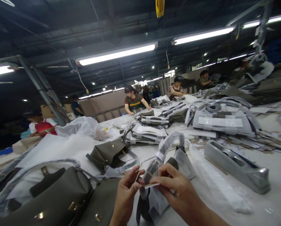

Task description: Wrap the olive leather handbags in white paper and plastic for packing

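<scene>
My left hand (127,190) pinches a thin white string (136,178), which loops beside its fingertips. Close to it, my right hand (178,185) grips a small white tag (152,185), seen nearly edge-on. Just beyond both hands rises a bag handle (166,145) wrapped in clear plastic. Its bag lies below, partly covered by my hands and by translucent wrapping (181,161). To the left sits a large olive-grey handbag (60,196) with gold clasps. A smaller olive-grey handbag (109,153) leans behind it, near my left hand.
A grey tape dispenser (239,168) stands to the right, beside a strip of white foam wrap (218,179). Stacks of wrapped bag pieces (145,133) and a wrapped bag (222,122) lie farther back. Several people work around the table, including a person in a green apron (134,102).
</scene>
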A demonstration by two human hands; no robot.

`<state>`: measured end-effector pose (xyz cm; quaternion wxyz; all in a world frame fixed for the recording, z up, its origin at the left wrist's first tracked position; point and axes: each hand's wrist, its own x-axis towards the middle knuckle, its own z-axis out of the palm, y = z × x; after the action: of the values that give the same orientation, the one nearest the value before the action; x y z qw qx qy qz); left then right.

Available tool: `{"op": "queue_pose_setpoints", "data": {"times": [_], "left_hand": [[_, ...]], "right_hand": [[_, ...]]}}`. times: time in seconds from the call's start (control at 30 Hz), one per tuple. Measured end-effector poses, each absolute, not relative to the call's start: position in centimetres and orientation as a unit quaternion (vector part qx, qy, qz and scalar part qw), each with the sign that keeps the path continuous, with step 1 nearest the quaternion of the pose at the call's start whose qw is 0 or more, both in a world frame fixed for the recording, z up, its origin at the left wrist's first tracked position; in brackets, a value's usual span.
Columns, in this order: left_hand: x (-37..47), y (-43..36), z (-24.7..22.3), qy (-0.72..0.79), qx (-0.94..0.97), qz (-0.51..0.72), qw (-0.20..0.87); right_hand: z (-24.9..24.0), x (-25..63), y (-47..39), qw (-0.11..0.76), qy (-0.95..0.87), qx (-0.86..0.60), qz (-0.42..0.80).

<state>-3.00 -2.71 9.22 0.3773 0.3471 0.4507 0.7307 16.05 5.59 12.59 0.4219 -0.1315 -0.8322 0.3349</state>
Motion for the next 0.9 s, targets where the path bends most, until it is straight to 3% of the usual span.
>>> {"op": "queue_pose_setpoints", "data": {"times": [0.17, 0.37, 0.57, 0.73, 0.9], "left_hand": [[-1.8, -3.6, 10.1, 0.480, 0.339, 0.738, 0.332], [0.4, -4.5, 12.7, 0.533, 0.340, 0.735, 0.246], [1.3, -5.1, 13.5, 0.573, 0.371, 0.706, 0.188], [1.1, -6.0, 14.4, 0.603, 0.497, 0.619, 0.071], [0.7, -7.2, 14.2, 0.646, 0.485, 0.589, 0.026]], "right_hand": [[13.0, 14.8, 5.4, 0.413, -0.842, -0.105, 0.330], [13.8, 14.2, 5.2, 0.385, -0.886, -0.130, 0.223], [14.3, 14.1, 4.7, 0.347, -0.890, -0.175, 0.239], [14.8, 14.8, 4.7, 0.328, -0.862, -0.141, 0.358], [15.5, 15.4, 4.8, 0.308, -0.690, -0.120, 0.644]]}}
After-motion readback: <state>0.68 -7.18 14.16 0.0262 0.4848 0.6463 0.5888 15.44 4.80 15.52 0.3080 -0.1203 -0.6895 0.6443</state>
